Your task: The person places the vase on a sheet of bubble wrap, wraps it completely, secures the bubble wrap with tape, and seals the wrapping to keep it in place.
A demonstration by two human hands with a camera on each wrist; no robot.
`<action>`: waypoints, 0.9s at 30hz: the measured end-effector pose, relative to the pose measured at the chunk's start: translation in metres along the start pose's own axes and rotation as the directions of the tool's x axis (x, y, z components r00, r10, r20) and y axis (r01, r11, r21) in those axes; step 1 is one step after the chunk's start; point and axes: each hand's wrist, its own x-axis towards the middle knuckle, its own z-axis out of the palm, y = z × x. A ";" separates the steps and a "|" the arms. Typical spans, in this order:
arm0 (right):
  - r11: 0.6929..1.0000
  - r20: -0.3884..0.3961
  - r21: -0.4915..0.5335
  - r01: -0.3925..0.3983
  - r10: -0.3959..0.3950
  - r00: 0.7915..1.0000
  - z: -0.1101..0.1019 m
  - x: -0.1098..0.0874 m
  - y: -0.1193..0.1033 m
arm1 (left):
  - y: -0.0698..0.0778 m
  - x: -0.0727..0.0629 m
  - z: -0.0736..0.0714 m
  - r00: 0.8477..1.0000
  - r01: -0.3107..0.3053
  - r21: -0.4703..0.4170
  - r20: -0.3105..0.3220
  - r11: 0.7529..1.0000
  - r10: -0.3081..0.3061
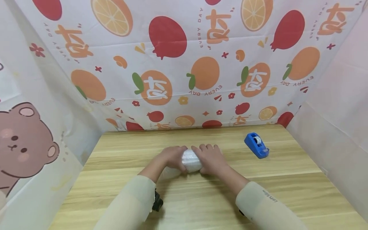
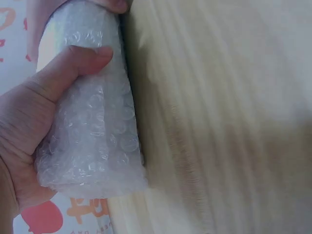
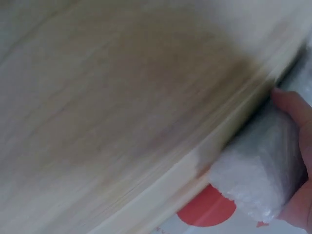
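Head: tape dispenser (image 1: 256, 147) right of wrapped bundle (image 1: 191, 161)

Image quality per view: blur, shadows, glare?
Head: blue tape dispenser and patterned cloth fairly crisp, soft shadows on the tabletop. Left wrist: small glints on the bubble-wrapped roll, tabletop grain soft. Right wrist: softest of the three, broad shadow across the tabletop, bubble-wrapped roll detail smeared.

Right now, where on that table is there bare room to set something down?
The table is bare left of the left sleeve, along the back between the bubble-wrapped bundle and the printed cloth, and between the blue tape dispenser and the right sleeve. The middle is crowded: the left hand and right hand grip the bundle there.
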 end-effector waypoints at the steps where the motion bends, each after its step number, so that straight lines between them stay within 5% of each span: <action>1: 1.000 -0.009 -0.021 -0.005 0.005 1.000 0.001 0.000 0.000 | -0.001 0.002 -0.002 1.000 -0.001 -0.009 0.017 1.000 0.002; 11: 0.996 -0.063 -0.092 -0.014 0.008 0.998 0.012 0.000 -0.001 | -0.009 0.020 -0.015 0.986 0.010 -0.102 0.164 0.995 0.007; 15: 0.997 -0.080 -0.082 0.003 -0.010 0.997 0.013 0.004 0.000 | -0.013 0.019 -0.015 0.985 0.024 -0.141 0.171 0.990 0.000; 21: 0.998 -0.064 -0.028 0.050 -0.051 0.997 0.009 0.014 0.009 | -0.012 0.009 -0.010 0.998 0.045 -0.087 0.040 0.995 -0.042; 27: 0.996 0.060 0.066 0.054 -0.058 0.996 0.002 0.025 0.016 | -0.007 -0.004 0.006 0.988 -0.015 0.107 -0.153 0.994 0.032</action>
